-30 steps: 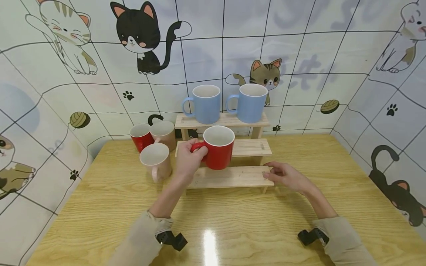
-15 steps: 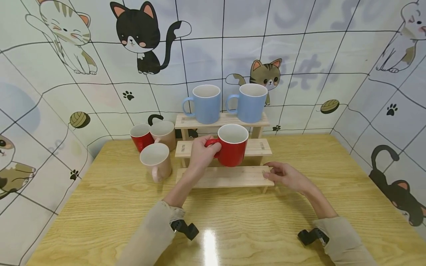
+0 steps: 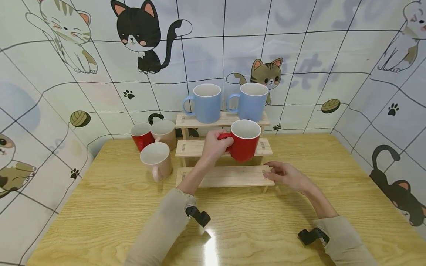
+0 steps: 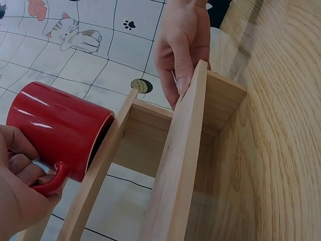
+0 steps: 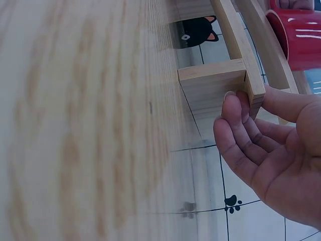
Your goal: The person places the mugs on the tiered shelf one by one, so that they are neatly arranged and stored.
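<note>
In the head view a red mug [image 3: 244, 142] with a white inside is upright over the right part of the middle shelf of a three-tier wooden rack [image 3: 226, 176]. My left hand [image 3: 214, 146] grips it by its handle, which points left. Its base is close to the middle board [image 4: 98, 183] in the left wrist view; I cannot tell whether they touch. With the thumb above and fingers below, my right hand [image 3: 287, 177] pinches the right end of the lowest board [image 5: 246, 65]. Two light blue mugs, one left [image 3: 207, 103] and one right [image 3: 253, 101], stand on the top shelf.
Left of the rack, another red mug [image 3: 141, 136] and two beige mugs, one behind [image 3: 164, 135] and one nearer [image 3: 155, 160], stand close together on the wooden table [image 3: 100, 207]. A cat-patterned backdrop [image 3: 206, 51] rises behind and at both sides.
My left hand has carried the red mug to the right and slightly farther back, from the rack's middle to the right part of the middle shelf. My right hand has stayed on the lowest board.
</note>
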Tool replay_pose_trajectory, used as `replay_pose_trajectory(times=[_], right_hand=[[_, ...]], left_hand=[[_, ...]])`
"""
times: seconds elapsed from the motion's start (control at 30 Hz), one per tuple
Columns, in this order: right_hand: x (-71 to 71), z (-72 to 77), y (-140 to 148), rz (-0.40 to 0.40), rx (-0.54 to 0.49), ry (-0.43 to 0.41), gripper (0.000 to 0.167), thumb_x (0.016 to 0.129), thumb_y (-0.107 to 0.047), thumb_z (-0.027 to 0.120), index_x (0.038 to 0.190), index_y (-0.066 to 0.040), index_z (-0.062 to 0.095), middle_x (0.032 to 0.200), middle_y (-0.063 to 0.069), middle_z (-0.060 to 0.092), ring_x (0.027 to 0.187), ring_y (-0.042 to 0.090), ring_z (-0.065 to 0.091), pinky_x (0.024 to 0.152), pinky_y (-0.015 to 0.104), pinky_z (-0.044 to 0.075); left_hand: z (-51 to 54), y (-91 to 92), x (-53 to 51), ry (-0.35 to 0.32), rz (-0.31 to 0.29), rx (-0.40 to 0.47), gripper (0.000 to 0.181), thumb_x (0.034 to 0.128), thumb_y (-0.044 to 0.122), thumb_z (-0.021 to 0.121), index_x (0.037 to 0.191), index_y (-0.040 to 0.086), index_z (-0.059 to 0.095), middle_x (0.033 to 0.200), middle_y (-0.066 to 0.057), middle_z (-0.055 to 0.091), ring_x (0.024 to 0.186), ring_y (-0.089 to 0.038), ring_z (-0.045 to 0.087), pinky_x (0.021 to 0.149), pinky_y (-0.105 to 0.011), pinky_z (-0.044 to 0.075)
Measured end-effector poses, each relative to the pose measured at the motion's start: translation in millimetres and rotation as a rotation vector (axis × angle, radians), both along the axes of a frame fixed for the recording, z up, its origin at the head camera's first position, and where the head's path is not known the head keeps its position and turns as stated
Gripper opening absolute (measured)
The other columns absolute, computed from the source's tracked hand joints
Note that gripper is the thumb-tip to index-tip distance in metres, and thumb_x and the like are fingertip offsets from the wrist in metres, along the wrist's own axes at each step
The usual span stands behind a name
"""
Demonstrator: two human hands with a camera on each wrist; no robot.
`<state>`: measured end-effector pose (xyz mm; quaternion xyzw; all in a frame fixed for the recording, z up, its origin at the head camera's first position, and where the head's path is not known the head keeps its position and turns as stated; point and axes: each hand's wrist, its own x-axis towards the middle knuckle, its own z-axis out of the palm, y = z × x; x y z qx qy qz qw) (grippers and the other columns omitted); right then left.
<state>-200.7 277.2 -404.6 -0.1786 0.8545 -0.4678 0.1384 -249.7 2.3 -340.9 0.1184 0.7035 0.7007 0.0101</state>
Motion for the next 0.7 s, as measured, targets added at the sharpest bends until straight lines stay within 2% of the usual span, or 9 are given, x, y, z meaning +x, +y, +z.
replay_pose_trajectory(times=[0.13,0.33,0.5,0.7], right_hand=[[-0.5,0.1,0,0.002,-0.002,0.003,0.054,0.101,-0.017,0.062,0.140,0.015,0.042,0.083,0.008,0.058,0.072,0.018,0.054,0.063,0.029,0.045],[-0.8,1.0,-1,-0.002,0.013,0.009,0.052,0.100,-0.017,0.062,0.138,0.014,0.044,0.084,0.008,0.057,0.073,0.019,0.055,0.062,0.027,0.044],[-0.8,1.6,0,-0.010,0.036,0.017,0.052,0.100,-0.018,0.063,0.138,0.013,0.046,0.086,0.008,0.058,0.075,0.021,0.056,0.064,0.028,0.046],[-1.2,-0.2,1,0.000,0.015,0.016,0.052,0.099,-0.016,0.064,0.137,0.014,0.045,0.084,0.008,0.059,0.072,0.017,0.055,0.062,0.027,0.045]], left_hand=[[-1.5,6.8,-5.0,0.004,-0.025,0.005,0.008,0.0898,0.003,0.060,0.082,0.003,0.060,0.084,-0.010,0.066,0.080,-0.021,0.060,0.067,-0.029,0.057],[-4.3,15.1,-15.1,0.059,-0.065,0.008,0.016,0.0890,0.002,0.058,0.073,0.005,0.054,0.070,-0.008,0.055,0.069,-0.019,0.053,0.059,-0.026,0.051],[-4.3,20.4,-21.9,0.083,-0.090,0.004,0.020,0.0887,0.001,0.056,0.071,0.006,0.049,0.064,-0.005,0.045,0.065,-0.017,0.048,0.055,-0.025,0.045],[-6.3,24.4,-28.4,0.094,-0.112,-0.010,0.019,0.0896,0.002,0.054,0.072,0.006,0.050,0.065,-0.007,0.046,0.065,-0.017,0.048,0.056,-0.026,0.043]])
